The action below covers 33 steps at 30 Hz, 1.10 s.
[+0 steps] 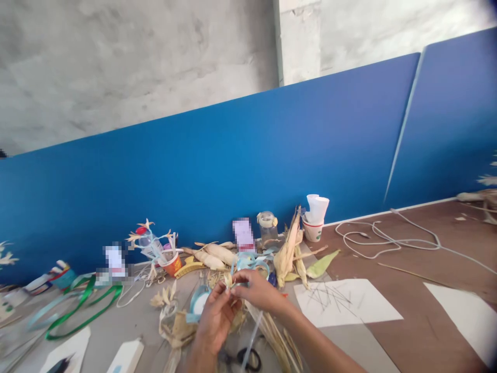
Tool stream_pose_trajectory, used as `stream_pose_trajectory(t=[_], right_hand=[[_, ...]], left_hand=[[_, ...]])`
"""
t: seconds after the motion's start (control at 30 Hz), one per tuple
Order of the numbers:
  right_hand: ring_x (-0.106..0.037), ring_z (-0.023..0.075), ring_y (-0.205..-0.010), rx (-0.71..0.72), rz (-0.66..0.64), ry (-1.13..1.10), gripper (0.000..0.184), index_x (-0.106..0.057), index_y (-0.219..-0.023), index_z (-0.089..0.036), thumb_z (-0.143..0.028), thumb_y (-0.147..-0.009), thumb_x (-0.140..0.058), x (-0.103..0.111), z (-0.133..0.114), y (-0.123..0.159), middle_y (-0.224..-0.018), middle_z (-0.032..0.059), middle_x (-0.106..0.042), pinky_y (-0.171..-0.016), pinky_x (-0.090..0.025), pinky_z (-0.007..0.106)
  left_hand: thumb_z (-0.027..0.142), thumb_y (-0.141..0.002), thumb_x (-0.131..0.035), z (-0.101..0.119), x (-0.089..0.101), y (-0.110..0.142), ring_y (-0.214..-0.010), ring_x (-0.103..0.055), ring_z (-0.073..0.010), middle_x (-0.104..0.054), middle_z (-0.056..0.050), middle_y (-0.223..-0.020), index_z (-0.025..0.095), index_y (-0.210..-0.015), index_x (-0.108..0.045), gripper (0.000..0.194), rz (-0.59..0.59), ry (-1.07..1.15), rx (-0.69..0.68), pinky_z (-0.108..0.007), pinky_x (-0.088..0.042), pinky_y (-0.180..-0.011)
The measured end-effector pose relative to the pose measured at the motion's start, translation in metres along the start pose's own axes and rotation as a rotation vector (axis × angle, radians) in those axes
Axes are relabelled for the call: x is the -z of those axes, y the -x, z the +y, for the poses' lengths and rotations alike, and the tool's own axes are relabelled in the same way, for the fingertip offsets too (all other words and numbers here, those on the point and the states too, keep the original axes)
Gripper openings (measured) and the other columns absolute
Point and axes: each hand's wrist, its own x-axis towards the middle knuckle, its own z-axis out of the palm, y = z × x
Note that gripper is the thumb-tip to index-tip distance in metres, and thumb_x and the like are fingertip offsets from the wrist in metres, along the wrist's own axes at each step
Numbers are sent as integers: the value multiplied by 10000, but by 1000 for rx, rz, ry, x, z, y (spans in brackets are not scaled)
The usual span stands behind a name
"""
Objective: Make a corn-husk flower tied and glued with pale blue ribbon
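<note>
Over the table's middle, my left hand (pixel 218 317) is closed, its fingertips pinching a small pale corn-husk flower (pixel 228 280). From the right, my right hand (pixel 258 291) meets it, thumb and fingers closed at the flower's base. A bit of light blue tape seems to show between the right fingers; its ends are hidden. Beside the left hand lies a light blue tape roll (pixel 199 300). Below the hands are scissors with black handles (pixel 250 359), partly covered by a pale translucent strip (pixel 254 334). Dried husks (pixel 274 334) are spread under the right forearm.
Corn husks (pixel 287 254), a clear jar (pixel 267 228) and a paper cup (pixel 312 229) stand along the blue partition (pixel 217 171). Thin wires lie on white paper (pixel 349 303) at right. A white cable (pixel 407 241), yellow comb (pixel 189 267) and green ribbon (pixel 83 305) are also out.
</note>
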Motion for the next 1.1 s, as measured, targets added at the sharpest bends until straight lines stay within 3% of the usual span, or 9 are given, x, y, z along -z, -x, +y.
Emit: stream_pose_trajectory(t=[0.27, 0.43, 0.6, 0.73, 0.83, 1.1], right_hand=[[-619, 196, -792, -199, 104, 197, 181, -655, -729, -186, -88, -620, -550, 4, -2, 1, -750, 6, -678, -698, -420, 260], [-617, 196, -755, -176, 68, 219, 159, -646, -692, -173, -76, -630, -535, -1, -5, 1, -713, 18, -672, -664, -409, 254], [-600, 180, -739, -153, 134, 150, 138, -637, -694, -174, -89, -627, -551, -7, -2, -1, -693, 1, -656, -660, -410, 242], [-578, 150, -665, -112, 151, -41, 44, -611, -623, -165, -145, -638, -575, -11, 0, -1, -614, -18, -617, -639, -414, 226], [-551, 133, -582, -146, 127, -169, 82, -592, -577, -152, -206, -638, -603, -12, 0, -2, -552, -23, -586, -589, -409, 218], [-566, 137, -576, -235, 142, -79, 73, -621, -580, -145, -123, -617, -562, -15, 1, -3, -554, -4, -622, -562, -399, 212]], left_hand=[[174, -540, -801, -5, -4, 0, -589, -580, -100, -620, 32, -692, 176, -753, -587, 302, 55, -115, -93, -239, -492, -590], [174, -525, -805, -2, -9, 1, -618, -592, -99, -648, 24, -713, 181, -755, -583, 319, 60, -127, -134, -217, -477, -607], [183, -545, -785, -1, -8, 1, -679, -613, -122, -661, 20, -723, 199, -720, -574, 274, 59, -102, -138, -239, -483, -670], [191, -599, -750, -1, -5, -1, -715, -623, -137, -669, 1, -757, 187, -740, -585, 217, 19, -94, -151, -268, -481, -720], [188, -602, -749, -1, -4, -1, -744, -631, -151, -679, -11, -765, 183, -735, -592, 206, 3, -78, -144, -276, -481, -732], [149, -552, -767, 0, -5, 0, -668, -619, -129, -683, -4, -720, 175, -693, -587, 231, 14, -49, -111, -242, -473, -656]])
